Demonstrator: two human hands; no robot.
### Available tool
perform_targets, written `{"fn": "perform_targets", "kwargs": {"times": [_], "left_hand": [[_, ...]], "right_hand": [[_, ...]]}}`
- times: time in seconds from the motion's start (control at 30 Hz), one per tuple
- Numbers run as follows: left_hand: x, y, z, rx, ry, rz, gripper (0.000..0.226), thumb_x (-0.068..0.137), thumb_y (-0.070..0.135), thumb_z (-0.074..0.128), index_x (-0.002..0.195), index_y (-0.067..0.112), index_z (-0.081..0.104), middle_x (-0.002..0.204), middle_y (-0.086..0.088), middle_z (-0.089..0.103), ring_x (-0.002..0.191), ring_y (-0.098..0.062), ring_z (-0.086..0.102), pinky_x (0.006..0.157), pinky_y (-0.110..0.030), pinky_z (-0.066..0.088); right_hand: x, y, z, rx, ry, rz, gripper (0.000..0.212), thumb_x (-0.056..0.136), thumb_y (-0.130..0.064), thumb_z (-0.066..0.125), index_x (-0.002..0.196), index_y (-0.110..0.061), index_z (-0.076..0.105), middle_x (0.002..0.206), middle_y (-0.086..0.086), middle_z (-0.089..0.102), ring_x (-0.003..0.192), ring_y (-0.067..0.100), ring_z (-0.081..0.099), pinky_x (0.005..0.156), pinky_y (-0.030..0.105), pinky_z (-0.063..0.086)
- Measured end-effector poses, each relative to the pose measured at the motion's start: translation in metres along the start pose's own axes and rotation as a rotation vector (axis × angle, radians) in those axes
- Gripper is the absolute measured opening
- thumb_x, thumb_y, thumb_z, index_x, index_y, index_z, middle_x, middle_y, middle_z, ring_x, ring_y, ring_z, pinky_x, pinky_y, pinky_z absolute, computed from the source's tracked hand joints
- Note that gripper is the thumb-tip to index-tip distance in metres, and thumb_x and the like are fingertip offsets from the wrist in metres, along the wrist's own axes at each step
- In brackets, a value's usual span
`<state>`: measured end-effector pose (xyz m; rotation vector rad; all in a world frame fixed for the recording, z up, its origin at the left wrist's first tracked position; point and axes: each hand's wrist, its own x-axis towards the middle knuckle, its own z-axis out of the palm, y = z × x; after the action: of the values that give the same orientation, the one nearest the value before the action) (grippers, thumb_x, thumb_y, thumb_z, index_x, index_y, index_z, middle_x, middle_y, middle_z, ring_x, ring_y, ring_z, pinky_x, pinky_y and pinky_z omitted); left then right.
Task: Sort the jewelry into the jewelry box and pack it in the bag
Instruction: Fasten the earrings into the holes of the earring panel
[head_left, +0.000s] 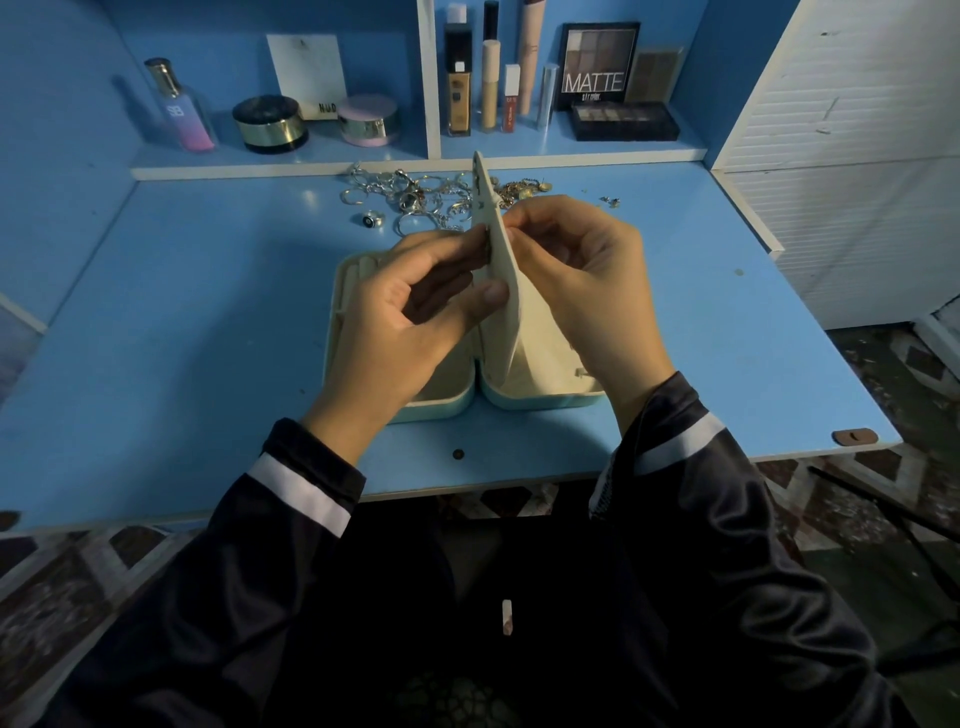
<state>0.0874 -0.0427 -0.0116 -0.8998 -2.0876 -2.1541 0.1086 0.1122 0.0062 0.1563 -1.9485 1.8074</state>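
Observation:
A pale teal jewelry box (441, 408) lies open on the blue desk, cream inside. Its cream middle panel (496, 249) stands upright between the two halves. My left hand (415, 317) pinches the panel from the left, thumb on its front face. My right hand (576, 275) grips the panel's right side near the top, fingertips pressed at a small earring on it. A heap of silver and gold jewelry (415, 200) lies behind the box. A single dark-stone ring (372, 220) sits apart at the heap's left. No bag is in view.
Shelves behind the desk hold a perfume bottle (179, 106), round jars (268, 124), makeup tubes (488, 78) and eyeshadow palettes (623, 120). A white cabinet (841, 156) stands at the right. A small earring piece (610, 200) lies right of the heap.

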Motion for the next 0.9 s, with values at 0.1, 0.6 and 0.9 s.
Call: {"fn": "perform_targets", "kwargs": {"times": [0.1,0.6,0.9], "left_hand": [[0.000,-0.001,0.000,0.016,0.002,-0.002,0.047,0.086,0.005,0.072,0.130,0.007,0.055,0.120,-0.011,0.061,0.115,-0.019,0.064,0.102,-0.030,0.049],[0.002,0.005,0.002,0.031,0.006,-0.046,0.047,0.086,0.013,0.070,0.130,0.008,0.057,0.129,-0.013,0.060,0.119,-0.017,0.062,0.103,-0.030,0.047],[0.005,0.003,0.004,0.113,-0.025,-0.021,0.046,0.087,0.014,0.071,0.131,0.007,0.058,0.129,-0.012,0.061,0.120,-0.018,0.061,0.105,-0.035,0.047]], "right_hand": [[-0.001,0.000,0.000,-0.008,0.001,-0.002,0.009,0.088,0.005,0.063,0.093,-0.001,0.068,0.080,0.005,0.066,0.074,0.004,0.063,0.070,0.015,0.049],[-0.001,-0.005,-0.003,0.067,0.012,0.037,0.019,0.089,0.004,0.063,0.107,0.004,0.065,0.092,0.024,0.068,0.082,0.016,0.067,0.075,0.022,0.053],[0.003,-0.017,-0.012,0.093,-0.018,0.121,0.028,0.094,-0.006,0.059,0.122,-0.003,0.063,0.102,0.017,0.071,0.092,0.023,0.068,0.087,0.033,0.056]]}}
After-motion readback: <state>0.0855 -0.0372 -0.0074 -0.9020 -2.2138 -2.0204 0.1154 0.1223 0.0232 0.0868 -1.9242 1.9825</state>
